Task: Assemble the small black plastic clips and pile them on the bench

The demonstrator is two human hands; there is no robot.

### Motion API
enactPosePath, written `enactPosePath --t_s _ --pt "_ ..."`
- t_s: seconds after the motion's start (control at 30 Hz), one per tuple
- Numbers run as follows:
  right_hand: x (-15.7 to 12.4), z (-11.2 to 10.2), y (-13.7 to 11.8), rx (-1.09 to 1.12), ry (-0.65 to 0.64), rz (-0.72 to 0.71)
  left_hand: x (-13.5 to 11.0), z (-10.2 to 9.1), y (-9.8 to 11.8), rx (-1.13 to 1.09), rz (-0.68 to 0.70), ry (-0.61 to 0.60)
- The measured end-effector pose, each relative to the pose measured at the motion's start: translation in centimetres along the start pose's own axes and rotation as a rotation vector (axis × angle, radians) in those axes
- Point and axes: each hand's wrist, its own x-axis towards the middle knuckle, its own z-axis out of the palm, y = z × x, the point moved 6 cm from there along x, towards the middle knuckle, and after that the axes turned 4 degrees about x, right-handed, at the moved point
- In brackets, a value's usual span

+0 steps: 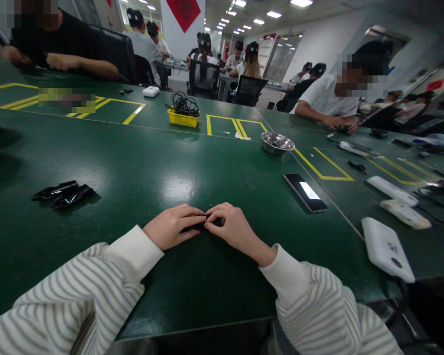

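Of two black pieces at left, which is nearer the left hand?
The front piece, right end toward the left hand; the other piece lies behind, farther left.

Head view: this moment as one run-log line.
left hand: holding small dark item; right hand: pinching its right end; two black pieces: table, left; phone: table, right

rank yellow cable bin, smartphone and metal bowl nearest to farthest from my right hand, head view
1. Smartphone, right of the right hand
2. Metal bowl, farther forward, also right
3. Yellow cable bin, farthest forward, left
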Motion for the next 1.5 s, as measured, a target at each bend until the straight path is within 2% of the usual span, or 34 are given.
enactPosePath --t_s 0.13,0.27,0.47,0.57,0.7,0.9,0.97,1.1,1.2,1.5 --pt "0.4 -1.0 0.9 0.007 0.077 0.053 0.0 0.2 -0.1 0.011 0.004 -0.026" --pt "1.3 -1.5 2.7 -0.081 0.171 0.152 0.0 0.3 0.1 0.007 0.016 -0.033" --pt "2.7 -1.1 3.5 -0.199 0.080 0.221 0.0 0.4 0.2 -0.007 0.017 -0.044" --pt "2.8 -1.1 3.4 -0.193 0.009 0.259 0.0 0.4 0.1 -0.015 0.010 -0.057" --pt "2.2 -1.5 3.7 -0.109 -0.013 0.310 -0.1 0.3 -0.1 -0.001 0.008 -0.069" --pt "0.7 -2.1 2.5 0.127 0.028 0.183 -0.2 0.0 -0.4 0.038 0.015 -0.068" --pt "0.3 -2.1 1.7 0.130 0.039 0.111 -0.2 0.0 -0.5 0.048 0.017 -0.071" --pt "0.1 -1.3 0.4 0.099 -0.024 -0.003 -0.2 0.0 -0.5 0.060 0.032 -0.080" --pt "0.1 -0.6 0.1 0.066 -0.054 -0.029 -0.2 0.1 -0.6 0.075 0.035 -0.084" --pt "0.1 -0.2 0.1 0.024 -0.027 -0.065 -0.2 0.2 -0.6 0.075 0.041 -0.074"
